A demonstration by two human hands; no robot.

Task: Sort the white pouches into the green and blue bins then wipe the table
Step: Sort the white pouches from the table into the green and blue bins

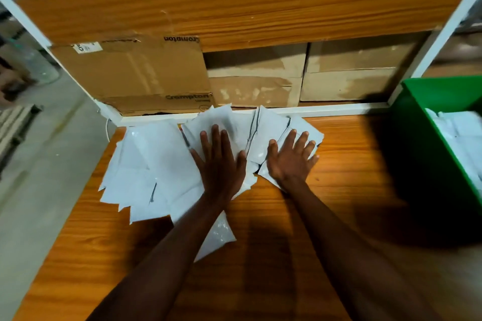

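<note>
Many white pouches [156, 164] lie in a messy heap on the wooden table [300, 255], and we take that heap as our landmark. Our left hand [221, 161] lies flat on the middle of the heap with its fingers spread. Our right hand [290, 157] lies flat on the right end of the heap, fingers spread too. Neither hand pinches a pouch.

Big things first. Behind the heap stand three cardboard boxes [135, 73] under a wooden shelf [234, 5], so we have little room to push that way. To the right of the heap, well apart, sits the green bin [422, 154] with white pouches already inside. We cannot see the blue bin.

What could go wrong? The left side of the heap already sticks out past the table edge. If we sweep left, pouches may slip down to the floor [39, 164]. The pouches look smooth and slippery, so flat hands may slide over them and pick up none. One pouch [219, 234] lies nearest us, partly under our left arm, and we could forget it.

Open room lies right of the heap and toward us, on bare wood.
</note>
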